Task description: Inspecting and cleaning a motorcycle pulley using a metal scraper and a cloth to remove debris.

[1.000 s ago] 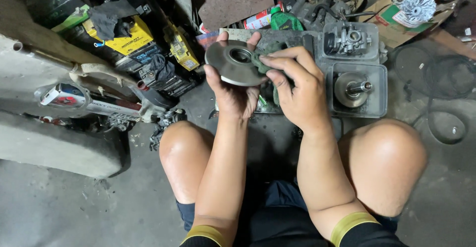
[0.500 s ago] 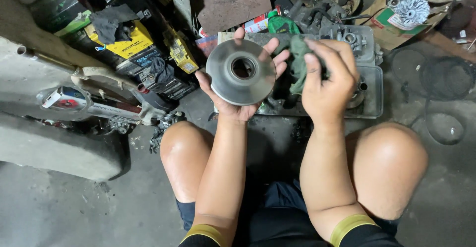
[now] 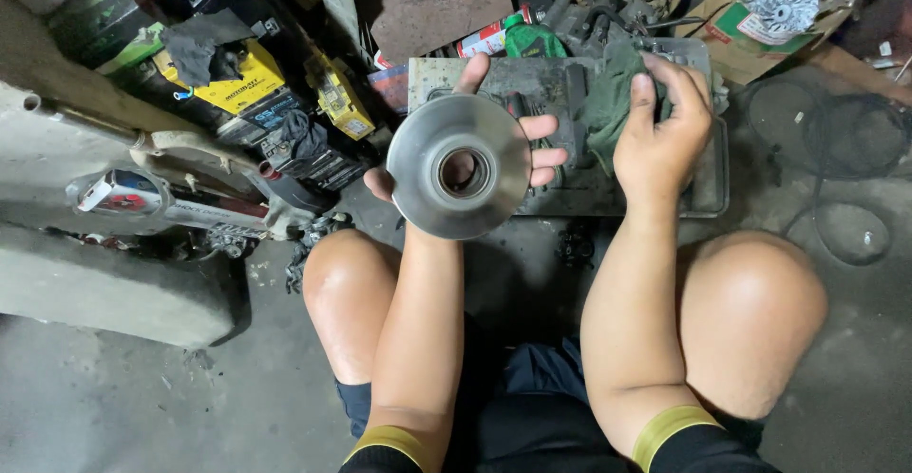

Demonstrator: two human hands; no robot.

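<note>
While a round metal disc [image 3: 459,166] hides the left palm [image 3: 532,155], rag [image 3: 608,103] unclear.

Your left hand [image 3: 475,150] and right hand [image 3: 660,131] are bare, your forearms bare up to black sleeves [image 3: 380,454] with mustard-yellow cuffs, and between your bare knees, below those cuffs, dark blue shorts [image 3: 541,378] show.
</note>
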